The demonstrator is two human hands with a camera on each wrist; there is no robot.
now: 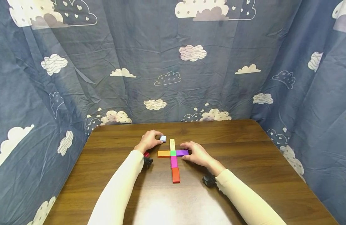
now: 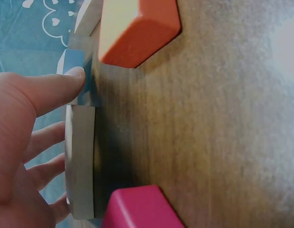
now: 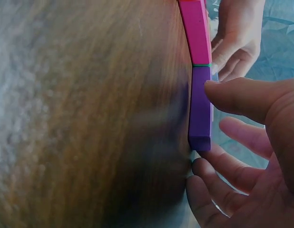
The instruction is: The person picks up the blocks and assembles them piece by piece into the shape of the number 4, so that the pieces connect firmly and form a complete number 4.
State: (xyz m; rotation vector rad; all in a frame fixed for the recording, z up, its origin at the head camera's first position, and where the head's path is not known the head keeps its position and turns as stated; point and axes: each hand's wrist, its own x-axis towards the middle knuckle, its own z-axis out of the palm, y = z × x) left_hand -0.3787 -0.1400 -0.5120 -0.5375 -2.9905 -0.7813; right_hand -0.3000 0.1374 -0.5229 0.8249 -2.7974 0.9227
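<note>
In the head view my left hand [image 1: 149, 140] pinches a small light blue block [image 1: 163, 138] between thumb and finger. The left wrist view shows the thumb on that blue block [image 2: 73, 61], with a pale wooden block [image 2: 81, 161] beside the other fingers. My right hand [image 1: 200, 154] is around the outer end of a purple block [image 1: 182, 152]. Its thumb touches or nearly touches the purple block's side; the other fingers are loosely bent. The purple block adjoins a green block [image 1: 173, 153], with orange [image 1: 163, 154], yellow [image 1: 172, 144] and magenta [image 1: 174, 162] blocks around it.
A red block [image 1: 175, 175] lies at the near end of the cross-shaped row. Partly behind the left wrist is a pinkish-red block [image 1: 146, 154]. The brown wooden table [image 1: 235, 137] ends at a blue curtain [image 1: 161, 40] with clouds.
</note>
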